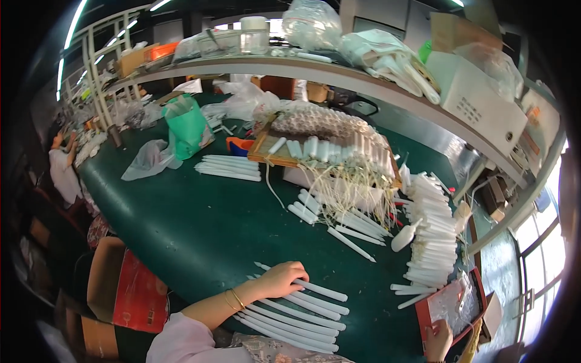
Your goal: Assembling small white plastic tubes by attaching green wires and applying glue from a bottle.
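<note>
Left hand (282,279) lies flat, fingers together, on the row of white tapered candles (296,314); a careless nudge could roll 1 off the green table (200,224). Right hand (438,340) grips a red tray (451,305) corner.

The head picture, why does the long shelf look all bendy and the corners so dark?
Head view: the fisheye lens bows the long grey shelf and blackens the corners; ceiling strip lights glare white; the green tabletop is evenly lit.

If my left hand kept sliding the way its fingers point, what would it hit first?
Probably the loose white tapers lying on the green table ahead of the left hand, though depth is hard to judge.
</note>
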A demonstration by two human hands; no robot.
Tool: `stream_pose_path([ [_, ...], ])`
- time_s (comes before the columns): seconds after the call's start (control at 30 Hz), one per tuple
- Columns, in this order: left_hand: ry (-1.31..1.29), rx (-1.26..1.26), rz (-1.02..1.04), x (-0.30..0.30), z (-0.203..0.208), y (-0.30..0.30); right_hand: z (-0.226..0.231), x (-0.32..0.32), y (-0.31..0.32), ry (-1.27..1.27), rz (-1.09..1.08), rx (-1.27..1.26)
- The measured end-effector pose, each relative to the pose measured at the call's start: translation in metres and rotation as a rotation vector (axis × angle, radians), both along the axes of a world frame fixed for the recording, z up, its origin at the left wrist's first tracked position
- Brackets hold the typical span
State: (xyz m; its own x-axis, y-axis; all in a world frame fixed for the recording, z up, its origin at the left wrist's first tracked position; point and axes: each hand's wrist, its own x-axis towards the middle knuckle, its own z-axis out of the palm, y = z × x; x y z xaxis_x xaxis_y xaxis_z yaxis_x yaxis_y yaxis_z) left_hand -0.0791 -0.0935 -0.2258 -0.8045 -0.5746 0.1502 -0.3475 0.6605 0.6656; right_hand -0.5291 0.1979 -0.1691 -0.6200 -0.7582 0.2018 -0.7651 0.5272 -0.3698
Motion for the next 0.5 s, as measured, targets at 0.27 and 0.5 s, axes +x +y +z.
stream_pose_path([
  [0.27, 0.016, 0.027, 0.043, 0.001, 0.011, 0.002, -0.003, 0.019, 0.01, 0.113, 0.116, -0.052],
  [0.5, 0.006, 0.122, 0.105, -0.02, 0.019, 0.003, 0.013, 0.052, 0.008, 0.082, 0.243, -0.028],
])
